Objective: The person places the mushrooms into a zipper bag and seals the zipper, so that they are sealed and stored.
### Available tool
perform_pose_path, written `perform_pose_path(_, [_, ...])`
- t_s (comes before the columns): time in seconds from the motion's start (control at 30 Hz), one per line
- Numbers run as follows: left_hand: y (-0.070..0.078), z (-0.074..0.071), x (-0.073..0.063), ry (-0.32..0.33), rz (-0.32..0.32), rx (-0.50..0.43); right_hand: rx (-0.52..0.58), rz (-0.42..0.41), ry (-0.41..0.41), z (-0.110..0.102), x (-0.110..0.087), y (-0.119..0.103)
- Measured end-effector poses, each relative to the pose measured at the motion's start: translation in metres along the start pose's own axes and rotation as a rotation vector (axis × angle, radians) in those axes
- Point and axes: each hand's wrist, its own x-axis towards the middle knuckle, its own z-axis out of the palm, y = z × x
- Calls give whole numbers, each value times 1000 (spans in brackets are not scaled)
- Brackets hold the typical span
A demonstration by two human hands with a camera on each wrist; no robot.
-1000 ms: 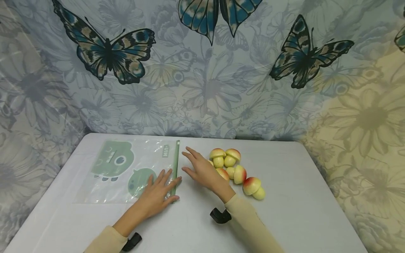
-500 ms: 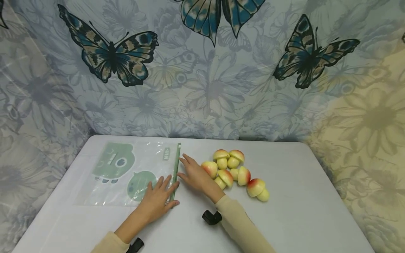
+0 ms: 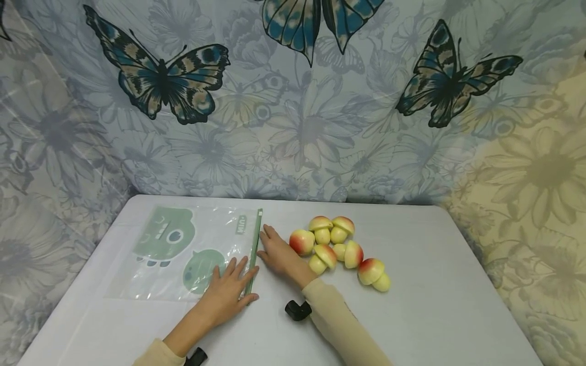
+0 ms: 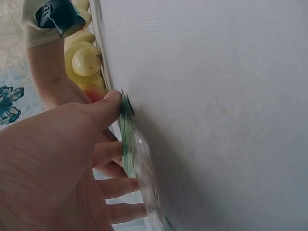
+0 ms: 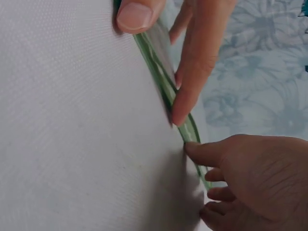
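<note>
A clear plastic zip bag (image 3: 211, 229) printed with green cartoon animals lies flat on the table. Its green zip strip (image 3: 255, 244) runs along the right edge. My left hand (image 3: 225, 295) rests on the bag's near right part with fingers spread. In the left wrist view, the left thumb (image 4: 109, 105) is at the strip's end and the other fingers lie straight against the bag. At the strip's right side is my right hand (image 3: 281, 254). In the right wrist view, its thumb (image 5: 201, 153) touches the strip, just beyond the left index finger (image 5: 190, 91).
Several yellow-and-red toy mushrooms (image 3: 324, 256) lie close to the right hand and forearm, one of them off to the right (image 3: 373, 273). The white table (image 3: 426, 305) backs onto a butterfly-patterned cloth (image 3: 306, 127).
My right hand has moved left and slightly down, from beside the mushrooms to the zip strip. More mushrooms are uncovered. The left hand stays on the bag.
</note>
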Motion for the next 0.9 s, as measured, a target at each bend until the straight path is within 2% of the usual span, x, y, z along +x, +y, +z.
perform_pose_path(0.33, [0,1,-2,5,19,-3,-32,7,40,7,5,4])
perform_pose_path(0.57, [-3,3,-3,77,14,-23,-44,4,37,7,6,4])
perform_pose_path(0.8, [-2,4,-1,123,13,45,-33,22,59,12,10,8])
perform_pose_path(0.9, [-1,4,2,121,1,80,-26,24,62,14,12,9])
